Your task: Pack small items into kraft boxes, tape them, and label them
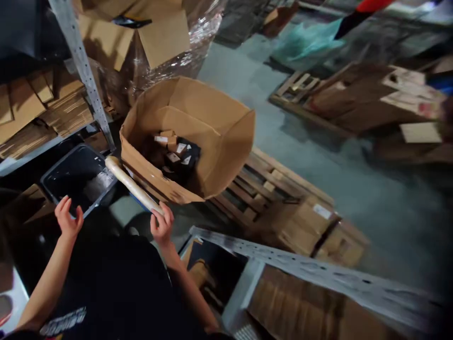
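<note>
My right hand [162, 225] is closed on the near end of a long, pale, rounded tube-like thing [132, 185]; its exact kind is unclear. The tube slants up and left beside a large open cardboard box [229, 141]. Inside the box lie several small labelled boxes [170, 141] and dark packets [190, 155]. My left hand [69, 218] is raised with its fingers apart and nothing in it, near the rim of a dark plastic bin [53, 172]. Some clear plastic [99, 185] lies in the bin.
A metal rack post [83, 71] stands left, beside stacked flat cardboard [65, 111]. A wooden pallet [256, 189] bears a closed carton [307, 224]. A metal shelf beam [283, 259] crosses the lower right. Another person's dark sleeve [354, 23] shows at top right.
</note>
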The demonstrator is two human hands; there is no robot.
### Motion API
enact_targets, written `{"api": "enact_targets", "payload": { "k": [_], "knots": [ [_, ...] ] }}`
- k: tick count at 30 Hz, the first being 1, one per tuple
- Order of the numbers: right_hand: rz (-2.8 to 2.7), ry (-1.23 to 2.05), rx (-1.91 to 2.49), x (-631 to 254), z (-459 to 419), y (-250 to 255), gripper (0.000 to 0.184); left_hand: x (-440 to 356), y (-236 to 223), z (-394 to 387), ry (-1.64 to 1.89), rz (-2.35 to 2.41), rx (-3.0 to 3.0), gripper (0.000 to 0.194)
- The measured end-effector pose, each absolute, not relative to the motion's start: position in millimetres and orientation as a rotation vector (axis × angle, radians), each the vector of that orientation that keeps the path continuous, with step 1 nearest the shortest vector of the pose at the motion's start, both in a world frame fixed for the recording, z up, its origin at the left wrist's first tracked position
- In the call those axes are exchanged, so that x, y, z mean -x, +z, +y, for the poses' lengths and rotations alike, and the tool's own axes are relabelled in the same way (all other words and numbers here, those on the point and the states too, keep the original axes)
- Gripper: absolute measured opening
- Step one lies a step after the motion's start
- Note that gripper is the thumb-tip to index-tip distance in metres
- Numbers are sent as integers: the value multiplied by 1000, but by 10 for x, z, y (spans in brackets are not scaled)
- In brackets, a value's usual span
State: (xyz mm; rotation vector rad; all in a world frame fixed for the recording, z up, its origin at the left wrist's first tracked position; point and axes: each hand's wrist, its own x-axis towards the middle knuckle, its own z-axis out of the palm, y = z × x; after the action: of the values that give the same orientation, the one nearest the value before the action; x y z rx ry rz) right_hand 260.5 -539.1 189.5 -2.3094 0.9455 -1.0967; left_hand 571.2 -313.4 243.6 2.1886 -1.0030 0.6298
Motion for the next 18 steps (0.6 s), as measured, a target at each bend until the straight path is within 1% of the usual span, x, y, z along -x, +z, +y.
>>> {"api": "enact_targets", "payload": {
  "k": [3,6,9,12,14,16,18],
  "knots": [
    [1192,-1175,2234,-2489,-5369,1954,24,-5956,2425,-4066,446,-1088,-2079,44],
    [1400,-1192,2216,-2551,-5401,2063,22,-5996,2334,-4851,299,-1213,-1952,42],
    [1531,-1203,2204,-2682,-5585,2237,22,-5880,2292,-5456,183,-1368,-1762,44],
    [1582,-1232,2204,-2736,-5978,2479,24,-5692,2351,-5921,99,-1440,-1610,43],
    [1593,-1287,2211,-2694,-6380,2670,30,-5587,2409,-6198,83,-1463,-1580,40],
    [1540,-1324,2251,-2598,-6917,2848,41,-5546,2451,-6485,93,-1475,-1618,39],
    [1401,-1289,2343,-2483,-7611,2961,54,-5606,2465,-6800,113,-1432,-1750,41]
  ]
}}
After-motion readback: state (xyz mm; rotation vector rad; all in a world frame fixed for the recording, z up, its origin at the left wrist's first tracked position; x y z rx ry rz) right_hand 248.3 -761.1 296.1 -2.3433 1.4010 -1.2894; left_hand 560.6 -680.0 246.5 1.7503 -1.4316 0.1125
